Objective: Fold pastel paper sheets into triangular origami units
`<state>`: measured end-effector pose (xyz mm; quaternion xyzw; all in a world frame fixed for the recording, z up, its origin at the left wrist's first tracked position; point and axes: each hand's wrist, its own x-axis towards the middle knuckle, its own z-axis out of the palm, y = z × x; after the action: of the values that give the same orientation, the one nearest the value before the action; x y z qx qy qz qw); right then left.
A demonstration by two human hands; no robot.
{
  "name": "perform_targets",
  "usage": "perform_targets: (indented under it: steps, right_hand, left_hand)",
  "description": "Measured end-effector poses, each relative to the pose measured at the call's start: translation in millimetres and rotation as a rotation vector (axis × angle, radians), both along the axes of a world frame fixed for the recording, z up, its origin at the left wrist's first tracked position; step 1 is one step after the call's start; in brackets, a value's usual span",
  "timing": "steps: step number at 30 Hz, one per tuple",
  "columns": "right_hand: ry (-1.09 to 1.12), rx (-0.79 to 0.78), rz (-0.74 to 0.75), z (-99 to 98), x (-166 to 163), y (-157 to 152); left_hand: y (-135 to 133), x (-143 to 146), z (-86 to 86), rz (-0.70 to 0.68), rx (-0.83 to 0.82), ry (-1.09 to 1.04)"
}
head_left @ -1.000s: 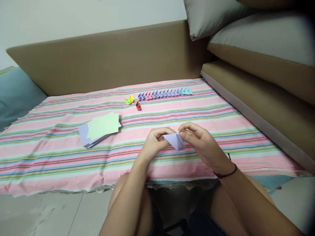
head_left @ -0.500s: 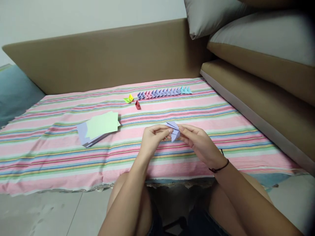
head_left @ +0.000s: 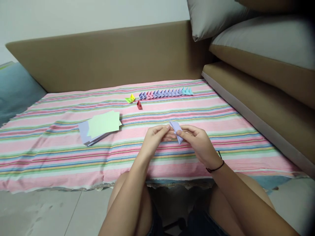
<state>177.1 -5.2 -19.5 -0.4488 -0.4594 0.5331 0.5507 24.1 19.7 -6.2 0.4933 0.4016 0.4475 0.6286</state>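
A small piece of folded purple paper [head_left: 176,126] is held above the striped cloth, between my two hands. My right hand [head_left: 199,141] pinches its right side, thumb on top and fingers behind. Closed at the paper's left edge, my left hand [head_left: 157,134] has its thumb near the upper corner and its fingertips beneath. The paper now looks like a narrow, slanted strip. Part of it is hidden by my right thumb.
A pink striped cloth [head_left: 137,157] covers the seat. Paper sheets [head_left: 104,124] lie stacked at left. Beyond my hands are a red folded piece [head_left: 139,105], yellow-green folded pieces [head_left: 130,98] and a row of folded pieces [head_left: 166,93]. Cushions [head_left: 263,75] rise at right.
The purple paper has gone from a spread, fanned shape to a narrower folded strip. It has turned in my hands and shifted slightly right.
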Motion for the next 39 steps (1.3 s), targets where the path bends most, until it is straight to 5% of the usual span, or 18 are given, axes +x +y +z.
perform_targets:
  steps: [13, 19, 25, 31, 35, 39]
  right_hand:
    - [-0.176, 0.241, -0.096, 5.4, 12, 3]
    - [-0.131, 0.223, -0.079, 8.6, 13, 0]
    - [-0.007, 0.13, -0.115, 6.8, 12, 1]
    - [-0.051, 0.158, -0.178, 6.2, 13, 3]
    - [-0.115, 0.144, -0.201, 7.4, 14, 1]
    - [-0.142, 0.109, -0.111, 8.0, 13, 1]
  left_hand:
    - [-2, 1, 0.6, 0.208, 0.346, 0.109]
    - [-8, 1, 2.9, 0.3, 0.539, 0.195]
    - [-7, 3, 1.9, 0.291, 0.45, 0.159]
    - [-7, 4, 2.6, 0.059, 0.421, 0.151]
    - [-6, 6, 0.1, 0.097, 0.482, 0.254]
    - [-2, 6, -6.5, 0.11, 0.359, 0.195]
